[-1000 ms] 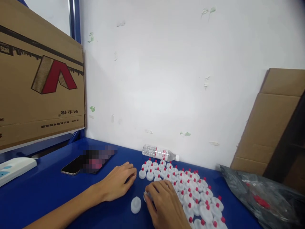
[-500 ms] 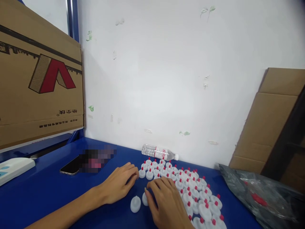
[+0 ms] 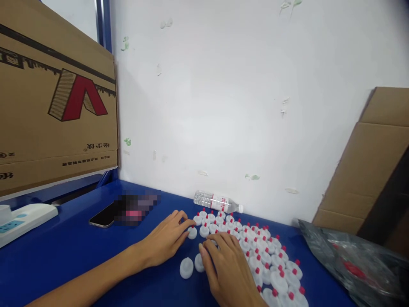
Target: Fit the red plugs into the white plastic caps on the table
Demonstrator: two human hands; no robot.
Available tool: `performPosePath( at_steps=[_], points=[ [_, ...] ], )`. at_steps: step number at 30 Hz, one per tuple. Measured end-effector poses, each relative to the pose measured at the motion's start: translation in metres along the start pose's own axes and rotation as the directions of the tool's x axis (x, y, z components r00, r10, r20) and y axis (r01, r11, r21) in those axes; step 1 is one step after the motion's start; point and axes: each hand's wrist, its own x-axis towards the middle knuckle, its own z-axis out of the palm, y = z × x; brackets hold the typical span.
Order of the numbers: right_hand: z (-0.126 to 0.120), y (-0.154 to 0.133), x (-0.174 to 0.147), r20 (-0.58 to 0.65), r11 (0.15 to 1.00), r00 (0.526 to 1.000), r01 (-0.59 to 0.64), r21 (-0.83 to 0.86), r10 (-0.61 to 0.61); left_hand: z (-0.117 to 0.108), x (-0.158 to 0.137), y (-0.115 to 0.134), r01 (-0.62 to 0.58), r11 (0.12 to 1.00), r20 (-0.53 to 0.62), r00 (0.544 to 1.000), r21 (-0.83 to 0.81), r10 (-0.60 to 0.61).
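Several white plastic caps with red tips [image 3: 262,256] stand packed together on the blue table [image 3: 64,251]. My left hand [image 3: 166,241] lies palm down at the left edge of that group, its fingertips touching a cap [image 3: 192,232]. My right hand [image 3: 228,266] rests palm down over the caps at the group's near left, hiding some of them. Two plain white caps without red tips sit just left of my right hand, one [image 3: 186,268] apart and one [image 3: 199,262] against the thumb. Neither hand clearly grips anything.
A clear water bottle [image 3: 219,201] lies against the white wall behind the caps. A phone [image 3: 104,216] and a white power strip [image 3: 22,217] lie at the left under a cardboard box [image 3: 54,102]. A dark plastic bag [image 3: 351,264] and leaning cardboard [image 3: 367,162] are at the right.
Both hands have slid a little farther toward the caps. My right hand has uncovered a second plain white cap next to the first one. The view shifted slightly.
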Motion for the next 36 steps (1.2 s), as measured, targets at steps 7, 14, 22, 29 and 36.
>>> performPosePath(
  at_steps=[7,14,22,29,36],
  points=[
    [-0.002,-0.002,0.001,-0.039,1.000,0.999,-0.005,-0.016,0.004,-0.001,0.005,-0.001,-0.005,1.000,-0.082,0.997,0.002,0.005],
    [-0.002,-0.001,0.001,-0.056,0.997,0.997,0.040,-0.064,-0.044,-0.007,0.000,0.015,-0.124,0.966,-0.229,0.971,-0.228,0.071],
    [-0.012,-0.008,0.005,-0.093,0.994,0.992,0.093,0.065,-0.087,-0.008,-0.006,0.027,-0.125,0.969,-0.141,0.985,-0.213,0.096],
    [-0.011,-0.006,0.006,-0.079,0.986,0.987,0.148,0.077,-0.142,-0.012,-0.006,0.030,-0.157,0.965,0.001,0.987,-0.210,0.160],
    [-0.023,-0.002,0.013,-0.110,0.954,0.950,0.283,-0.095,-0.293,-0.003,0.000,0.035,0.055,0.801,0.031,0.998,-0.596,-0.045]
  ],
)
